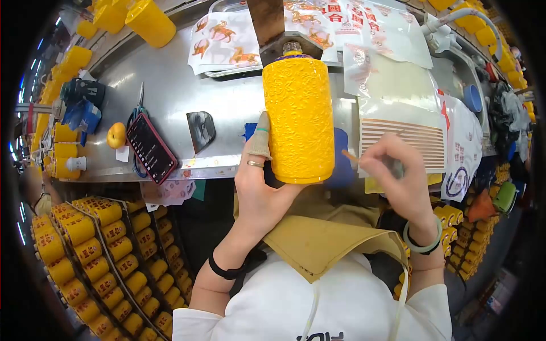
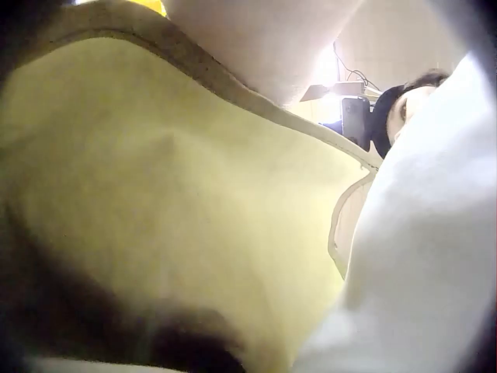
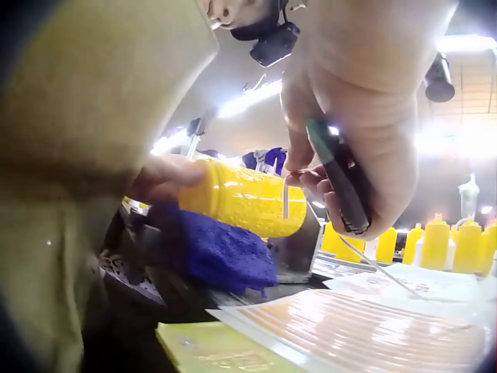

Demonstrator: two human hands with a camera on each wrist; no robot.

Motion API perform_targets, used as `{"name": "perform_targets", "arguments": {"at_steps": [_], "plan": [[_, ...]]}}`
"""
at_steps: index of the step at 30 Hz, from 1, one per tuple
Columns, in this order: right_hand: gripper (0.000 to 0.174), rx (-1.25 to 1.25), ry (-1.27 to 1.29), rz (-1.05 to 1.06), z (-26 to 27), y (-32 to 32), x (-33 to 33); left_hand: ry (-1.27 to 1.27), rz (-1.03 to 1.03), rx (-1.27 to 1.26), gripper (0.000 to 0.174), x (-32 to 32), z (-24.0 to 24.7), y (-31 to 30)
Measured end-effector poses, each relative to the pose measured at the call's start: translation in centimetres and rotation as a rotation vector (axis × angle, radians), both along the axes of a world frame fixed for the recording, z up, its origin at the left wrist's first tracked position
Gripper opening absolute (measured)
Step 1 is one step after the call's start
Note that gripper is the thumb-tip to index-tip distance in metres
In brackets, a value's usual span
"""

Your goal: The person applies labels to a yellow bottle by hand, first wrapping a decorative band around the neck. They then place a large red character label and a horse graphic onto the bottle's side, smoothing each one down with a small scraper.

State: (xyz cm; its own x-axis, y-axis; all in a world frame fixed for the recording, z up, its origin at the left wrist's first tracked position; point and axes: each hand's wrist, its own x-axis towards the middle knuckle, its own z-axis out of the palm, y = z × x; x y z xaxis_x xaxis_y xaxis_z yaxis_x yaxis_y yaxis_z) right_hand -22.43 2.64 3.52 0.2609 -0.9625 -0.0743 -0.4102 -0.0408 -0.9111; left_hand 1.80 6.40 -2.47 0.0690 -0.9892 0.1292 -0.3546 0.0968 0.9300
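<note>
An embossed yellow bottle (image 1: pixel 298 119) with a clear knobbed top rests in my left hand (image 1: pixel 259 190), base toward me, fingers along its left side and thumb under the base. One finger wears a cloth cover. To the bottle's right, my right hand (image 1: pixel 401 176) pinches a thin gold-brown strip (image 1: pixel 350 155), apart from the bottle in the head view. In the right wrist view, the strip (image 3: pixel 286 198) appears in front of the bottle (image 3: pixel 248 198), and the right hand (image 3: pixel 365 116) also holds a dark tool with a green end (image 3: pixel 342 175). The left wrist view shows mainly apron and shirt.
A striped strip sheet (image 1: pixel 404 142) lies right of the bottle, a blue cloth (image 1: pixel 341 159) behind it. A dark metal stand (image 1: pixel 270 23) rises beyond the bottle. Left are a phone (image 1: pixel 151 149), scissors (image 1: pixel 139 102), an apple (image 1: pixel 116 135) and a dark plate (image 1: pixel 201 131). Yellow bottles (image 1: pixel 105 210) fill racks below.
</note>
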Motion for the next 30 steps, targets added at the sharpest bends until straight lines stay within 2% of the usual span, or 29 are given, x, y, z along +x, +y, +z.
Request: {"name": "perform_targets", "arguments": {"at_steps": [3,7,10,12,14,16,17,24,30], "plan": [[0.006,-0.034,-0.061,0.068,2.0,0.9,1.8,-0.150,0.010,-0.116,0.109,-0.3,0.7,-0.1],[0.007,-0.004,-0.150,0.193,2.9,1.3,3.4,-0.119,0.029,-0.095,0.104,-0.3,0.4,0.2],[0.007,0.040,-0.120,0.186,1.2,1.2,4.0,-0.001,0.008,0.007,0.107,0.0,0.4,0.6],[0.008,0.073,-0.105,0.139,0.4,1.2,3.9,0.157,-0.113,0.014,0.109,0.3,1.0,0.9],[0.009,0.096,-0.079,0.122,0.2,1.2,3.8,0.173,-0.176,0.051,0.103,0.7,1.6,1.1],[0.009,0.114,-0.077,0.105,0.0,1.2,3.7,0.465,-0.199,0.091,0.093,0.7,1.4,1.1],[0.009,0.115,-0.077,0.104,0.0,1.2,3.7,0.478,-0.178,0.124,0.088,0.6,1.5,1.1],[0.011,0.110,-0.052,0.102,-0.1,1.0,3.8,0.463,-0.188,0.073,0.087,0.4,0.7,1.4],[0.010,0.093,-0.051,0.111,-0.2,1.0,3.7,0.563,-0.194,0.096,0.087,0.5,0.7,1.4]]}}
